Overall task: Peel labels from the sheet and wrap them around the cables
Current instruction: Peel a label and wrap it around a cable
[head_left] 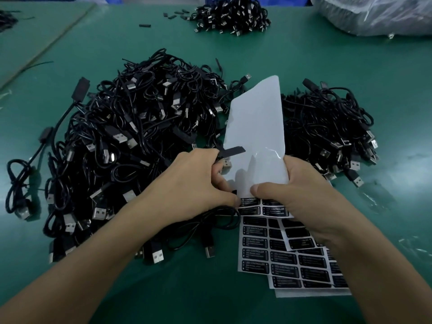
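Observation:
My right hand [297, 195] grips a mostly bare white label sheet [257, 127] upright, thumb pressed on its lower part. A few black "LED CONTROLLER" labels [273, 208] remain at its bottom edge. My left hand [194, 183] holds a black cable whose connector end [231, 152] sticks out over the sheet, while its thumb and forefinger pinch the corner of a label [234, 192] at the sheet's left edge. That cable's loop [217, 220] hangs below my left hand.
A big heap of black USB cables [131, 141] lies to the left on the green table [292, 54], a smaller heap [327, 127] to the right. Full label sheets [285, 260] lie under my right wrist. Another cable pile [231, 15] and plastic bags [374, 12] sit at the far edge.

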Action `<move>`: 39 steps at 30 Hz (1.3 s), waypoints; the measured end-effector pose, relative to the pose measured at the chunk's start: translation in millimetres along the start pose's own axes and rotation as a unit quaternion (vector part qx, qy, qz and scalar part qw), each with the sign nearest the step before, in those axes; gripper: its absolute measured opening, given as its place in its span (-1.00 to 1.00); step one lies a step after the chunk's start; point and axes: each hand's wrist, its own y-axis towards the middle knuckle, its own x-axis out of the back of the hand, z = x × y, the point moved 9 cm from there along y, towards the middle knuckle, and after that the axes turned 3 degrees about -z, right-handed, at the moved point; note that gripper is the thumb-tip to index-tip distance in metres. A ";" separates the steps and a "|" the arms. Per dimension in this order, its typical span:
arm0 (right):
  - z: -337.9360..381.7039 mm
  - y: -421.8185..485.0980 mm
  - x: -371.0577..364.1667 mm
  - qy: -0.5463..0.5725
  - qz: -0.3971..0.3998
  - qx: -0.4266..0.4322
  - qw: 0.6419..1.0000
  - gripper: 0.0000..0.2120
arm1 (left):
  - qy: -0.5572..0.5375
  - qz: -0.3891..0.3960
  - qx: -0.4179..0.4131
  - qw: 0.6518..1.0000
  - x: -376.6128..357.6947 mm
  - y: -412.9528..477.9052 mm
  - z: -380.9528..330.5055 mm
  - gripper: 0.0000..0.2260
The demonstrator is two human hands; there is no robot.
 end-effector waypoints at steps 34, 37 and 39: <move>2.0 -4.0 -12.3 0.026 0.041 -0.011 0.999 -0.65 | 0.008 -0.036 0.008 0.999 -1.2 4.0 5.3 -0.68; 6.2 -5.7 -9.7 0.005 0.023 0.002 1.000 -0.66 | 0.007 -0.032 0.007 0.999 -1.4 2.8 6.7 -0.69; 13.5 -7.8 -1.7 -0.022 -0.010 0.031 0.999 -0.68 | -0.013 -0.035 0.007 0.999 1.4 3.1 8.1 -0.67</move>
